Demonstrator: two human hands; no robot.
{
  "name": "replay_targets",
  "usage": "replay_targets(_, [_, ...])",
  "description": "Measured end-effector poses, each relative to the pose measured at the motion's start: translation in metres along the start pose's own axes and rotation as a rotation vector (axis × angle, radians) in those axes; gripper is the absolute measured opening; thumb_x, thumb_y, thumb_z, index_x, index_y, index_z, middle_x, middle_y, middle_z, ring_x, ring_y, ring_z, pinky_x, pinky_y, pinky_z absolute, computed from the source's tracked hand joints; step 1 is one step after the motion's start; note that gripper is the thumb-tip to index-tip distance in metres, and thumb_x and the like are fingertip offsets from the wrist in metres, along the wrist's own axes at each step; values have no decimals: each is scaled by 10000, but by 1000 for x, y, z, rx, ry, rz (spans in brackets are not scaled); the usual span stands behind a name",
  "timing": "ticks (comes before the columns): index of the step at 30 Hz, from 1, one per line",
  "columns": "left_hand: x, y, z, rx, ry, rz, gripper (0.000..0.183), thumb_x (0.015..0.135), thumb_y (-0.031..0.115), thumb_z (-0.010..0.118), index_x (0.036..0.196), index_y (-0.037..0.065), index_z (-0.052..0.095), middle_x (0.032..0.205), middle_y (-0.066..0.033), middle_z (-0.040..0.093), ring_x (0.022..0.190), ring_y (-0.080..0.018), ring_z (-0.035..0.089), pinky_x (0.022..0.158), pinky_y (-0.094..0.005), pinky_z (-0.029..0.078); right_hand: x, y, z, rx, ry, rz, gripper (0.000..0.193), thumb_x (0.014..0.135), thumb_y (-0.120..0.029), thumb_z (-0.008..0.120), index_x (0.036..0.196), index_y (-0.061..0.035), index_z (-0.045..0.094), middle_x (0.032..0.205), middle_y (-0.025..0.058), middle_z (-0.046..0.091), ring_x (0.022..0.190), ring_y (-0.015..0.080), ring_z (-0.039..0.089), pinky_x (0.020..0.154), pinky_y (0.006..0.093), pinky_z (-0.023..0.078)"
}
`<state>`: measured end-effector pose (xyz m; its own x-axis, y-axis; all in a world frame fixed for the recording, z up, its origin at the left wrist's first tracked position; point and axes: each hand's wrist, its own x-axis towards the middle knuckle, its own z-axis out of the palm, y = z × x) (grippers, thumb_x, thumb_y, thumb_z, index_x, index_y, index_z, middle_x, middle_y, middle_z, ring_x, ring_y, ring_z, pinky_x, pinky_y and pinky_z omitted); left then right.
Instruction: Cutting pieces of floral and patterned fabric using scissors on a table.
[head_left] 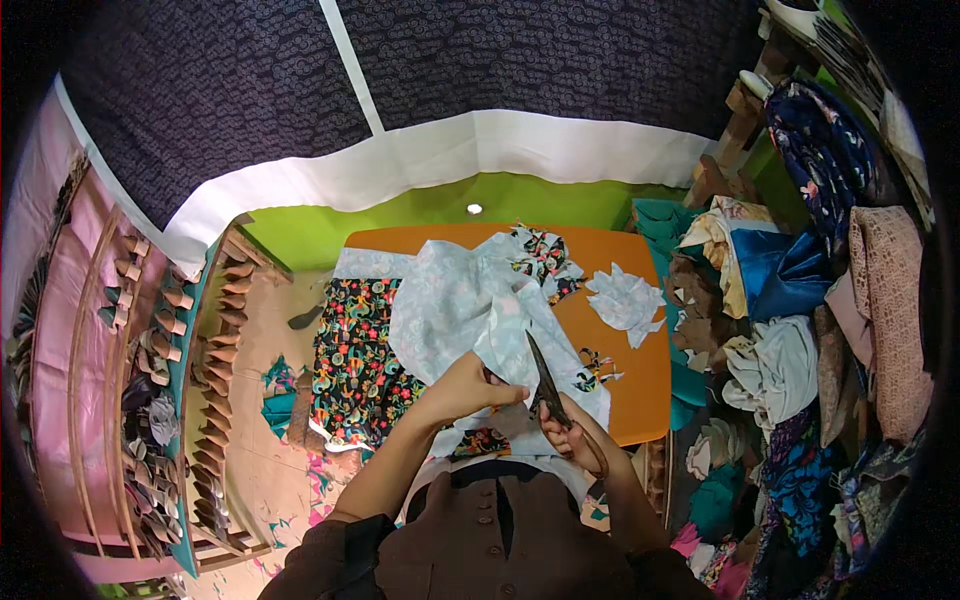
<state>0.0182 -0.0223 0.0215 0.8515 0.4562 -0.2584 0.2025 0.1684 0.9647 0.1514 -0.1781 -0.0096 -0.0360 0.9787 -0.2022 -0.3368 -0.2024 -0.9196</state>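
Observation:
Large dark metal scissors [546, 378] are in my right hand [572, 432], its fingers wrapped round the handles and the blades pointing away from me. My left hand [472, 388] is closed with thumb and fingers pinching the near part of a pale cloth [450, 310], just left of the blades. That cloth lies bunched across the table, faint colours showing through. Black floral fabric [362, 350] hangs over the table's left side. A crumpled floral piece [545, 255] sits at the far side, and a white scrap pile [628, 303] lies to the right.
The orange table [625, 390] stands before a green wall [400, 215] under a dark curtain [540, 70]. Racks with rows of shoe lasts [215, 380] fill the left. Heaped fabrics [775, 370] crowd the right. Cloth scraps [280, 400] litter the floor.

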Motion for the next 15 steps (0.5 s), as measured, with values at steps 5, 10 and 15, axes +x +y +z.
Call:
replay_targets(5, [1, -3, 0, 23, 15, 15, 365, 658, 58, 647, 966, -21, 468, 668, -26, 547, 532, -70, 486, 466, -218, 394, 0, -16, 7, -9, 62, 50, 735, 596, -715, 473, 924, -66, 366, 706, -49, 298, 554, 20, 244, 456, 145, 182])
replay_targets(10, [-1, -2, 0, 24, 23, 26, 368, 653, 65, 651, 964, -18, 473, 688, -27, 553, 564, -71, 496, 491, -219, 401, 1, -15, 4, 133, 50, 207, 717, 582, -724, 492, 872, -78, 376, 666, -59, 302, 534, 14, 258, 445, 146, 192])
replay_targets(15, [-4, 6, 3, 8, 30, -9, 388, 642, 83, 664, 972, -17, 485, 699, -23, 552, 585, -70, 496, 508, -219, 402, -1, -13, 6, 93, 76, 173, 711, 584, -720, 496, 879, -84, 378, 663, -56, 303, 525, 13, 255, 441, 145, 192])
